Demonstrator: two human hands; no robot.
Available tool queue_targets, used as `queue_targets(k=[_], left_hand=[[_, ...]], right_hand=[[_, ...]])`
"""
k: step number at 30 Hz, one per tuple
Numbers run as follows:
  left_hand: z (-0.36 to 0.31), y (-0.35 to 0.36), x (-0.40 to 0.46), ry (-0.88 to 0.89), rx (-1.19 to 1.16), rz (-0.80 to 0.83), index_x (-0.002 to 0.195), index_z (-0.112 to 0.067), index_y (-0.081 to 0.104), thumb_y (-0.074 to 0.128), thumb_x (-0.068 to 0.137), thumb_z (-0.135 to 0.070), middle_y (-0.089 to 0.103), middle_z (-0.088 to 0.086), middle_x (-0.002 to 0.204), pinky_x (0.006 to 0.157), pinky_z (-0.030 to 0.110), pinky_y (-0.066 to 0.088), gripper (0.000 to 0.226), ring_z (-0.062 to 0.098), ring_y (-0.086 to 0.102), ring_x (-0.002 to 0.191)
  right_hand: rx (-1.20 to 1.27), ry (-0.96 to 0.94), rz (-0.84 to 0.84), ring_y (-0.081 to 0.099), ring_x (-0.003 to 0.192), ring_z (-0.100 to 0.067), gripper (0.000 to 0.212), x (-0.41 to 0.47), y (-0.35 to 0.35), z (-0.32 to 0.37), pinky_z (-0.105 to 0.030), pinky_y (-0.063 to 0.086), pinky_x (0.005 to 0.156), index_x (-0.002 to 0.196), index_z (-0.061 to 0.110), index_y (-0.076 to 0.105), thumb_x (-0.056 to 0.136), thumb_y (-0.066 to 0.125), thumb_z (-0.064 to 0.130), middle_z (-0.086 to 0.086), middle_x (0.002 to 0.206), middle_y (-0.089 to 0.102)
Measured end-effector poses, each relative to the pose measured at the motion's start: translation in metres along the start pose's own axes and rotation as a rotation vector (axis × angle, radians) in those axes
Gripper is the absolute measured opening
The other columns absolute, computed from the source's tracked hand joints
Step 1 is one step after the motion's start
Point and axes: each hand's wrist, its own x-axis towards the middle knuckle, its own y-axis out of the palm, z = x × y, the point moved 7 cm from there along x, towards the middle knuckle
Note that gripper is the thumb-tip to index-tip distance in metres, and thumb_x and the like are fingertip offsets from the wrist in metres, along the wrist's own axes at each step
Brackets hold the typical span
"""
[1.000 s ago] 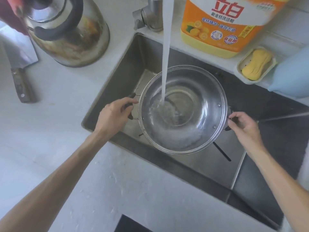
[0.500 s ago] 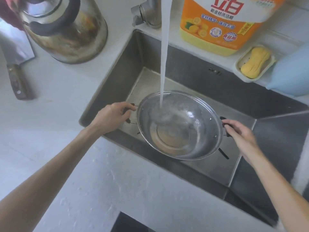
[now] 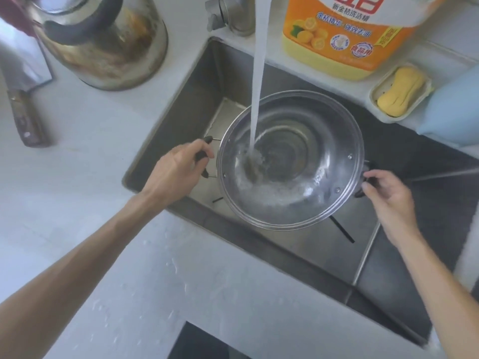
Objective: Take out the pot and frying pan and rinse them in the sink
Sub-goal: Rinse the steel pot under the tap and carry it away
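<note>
Glossy steel pot (image 3: 311, 161), matt steel sink (image 3: 197, 81), wooden-handled knife (image 3: 26, 117)

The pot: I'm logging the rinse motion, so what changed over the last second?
The pot was tipped toward the person half a second ago, low in the sink; now it is raised and levelled again, the stream striking its bottom. The left hand and right hand kept their grip on the side handles. The tap kept running; the kettle and detergent bottle stayed put.
</note>
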Motion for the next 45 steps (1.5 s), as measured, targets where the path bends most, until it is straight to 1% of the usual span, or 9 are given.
queue_targets(k=[7, 10, 13, 18, 23, 27, 31, 37, 45], left_hand=[[-0.026, -0.044, -0.005, 0.063, -0.045, -0.065, 0.088, -0.039, 0.064, 0.056, 0.085, -0.024, 0.058, -0.015, 0.06, 0.064, 0.013, 0.04, 0.018, 0.002, 0.052, 0.07], [-0.012, -0.038, -0.001, -0.04, -0.12, -0.019, 0.08, -0.036, 0.067, 0.059, 0.082, -0.025, 0.059, -0.006, 0.058, 0.067, 0.025, 0.046, 0.015, 0.01, 0.054, 0.06], [0.004, -0.02, -0.002, -0.1, -0.099, 0.077, 0.081, -0.037, 0.066, 0.059, 0.083, -0.028, 0.068, -0.005, 0.065, 0.07, 0.029, 0.05, 0.011, 0.011, 0.059, 0.064], [0.019, 0.018, -0.003, -0.143, -0.067, 0.286, 0.084, -0.034, 0.062, 0.056, 0.09, -0.031, 0.06, -0.03, 0.053, 0.064, 0.028, 0.045, 0.009, 0.01, 0.056, 0.064], [0.029, 0.048, -0.002, -0.144, -0.056, 0.37, 0.082, -0.03, 0.059, 0.061, 0.088, -0.03, 0.059, -0.024, 0.052, 0.056, 0.02, 0.04, 0.006, 0.005, 0.048, 0.052], [0.025, 0.051, 0.0, -0.135, -0.104, 0.279, 0.078, -0.028, 0.056, 0.063, 0.086, -0.024, 0.07, -0.012, 0.066, 0.067, 0.024, 0.047, 0.012, 0.002, 0.058, 0.062], [0.018, 0.02, 0.003, -0.114, -0.129, 0.085, 0.081, -0.022, 0.055, 0.06, 0.088, -0.017, 0.062, -0.031, 0.058, 0.061, 0.008, 0.042, 0.01, -0.009, 0.058, 0.061], [-0.001, -0.035, -0.005, 0.002, -0.055, -0.043, 0.083, -0.034, 0.06, 0.06, 0.087, -0.02, 0.06, -0.034, 0.072, 0.068, -0.001, 0.036, 0.015, -0.011, 0.059, 0.072], [-0.01, -0.052, -0.005, -0.013, -0.119, -0.016, 0.088, -0.05, 0.053, 0.055, 0.076, -0.047, 0.058, -0.009, 0.066, 0.07, 0.014, 0.044, 0.012, -0.005, 0.055, 0.064]], right_hand=[[0.083, 0.254, 0.19, 0.062, 0.076, 0.011, 0.025, -0.016, 0.06, -0.058, -0.005, 0.044, 0.068, 0.102, 0.015, 0.059, 0.092, 0.047, -0.004, 0.009, 0.088, 0.068], [0.05, 0.287, 0.276, 0.062, 0.079, 0.001, 0.027, -0.016, 0.061, -0.066, -0.009, 0.048, 0.068, 0.103, 0.02, 0.063, 0.093, 0.047, 0.0, 0.015, 0.088, 0.071], [-0.071, 0.231, 0.264, 0.061, 0.093, 0.001, 0.031, -0.005, 0.035, -0.057, -0.016, 0.048, 0.085, 0.106, 0.03, 0.066, 0.094, 0.048, 0.007, 0.011, 0.108, 0.066], [-0.217, 0.05, 0.222, 0.058, 0.079, 0.015, 0.035, 0.01, -0.003, 0.01, -0.002, 0.044, 0.073, 0.101, 0.043, 0.064, 0.094, 0.051, 0.011, 0.025, 0.097, 0.067], [-0.258, -0.14, 0.122, 0.061, 0.088, 0.006, 0.032, 0.008, -0.024, 0.065, -0.008, 0.044, 0.085, 0.102, 0.047, 0.062, 0.09, 0.058, 0.017, 0.036, 0.094, 0.065], [-0.201, -0.252, 0.017, 0.06, 0.082, 0.0, 0.038, 0.0, -0.03, 0.079, -0.012, 0.047, 0.081, 0.101, 0.049, 0.06, 0.089, 0.059, 0.012, 0.031, 0.095, 0.065], [-0.107, -0.201, -0.031, 0.058, 0.083, -0.008, 0.036, -0.006, -0.023, 0.053, -0.027, 0.048, 0.085, 0.098, 0.041, 0.061, 0.088, 0.059, 0.007, 0.022, 0.092, 0.065], [-0.058, 0.029, 0.035, 0.059, 0.078, 0.013, 0.026, -0.019, 0.03, -0.008, -0.003, 0.043, 0.076, 0.096, 0.024, 0.058, 0.089, 0.055, -0.001, 0.018, 0.089, 0.063], [0.009, 0.25, 0.207, 0.064, 0.075, 0.001, 0.028, -0.024, 0.056, -0.055, -0.019, 0.05, 0.077, 0.094, 0.029, 0.062, 0.092, 0.052, 0.003, 0.012, 0.09, 0.071]])
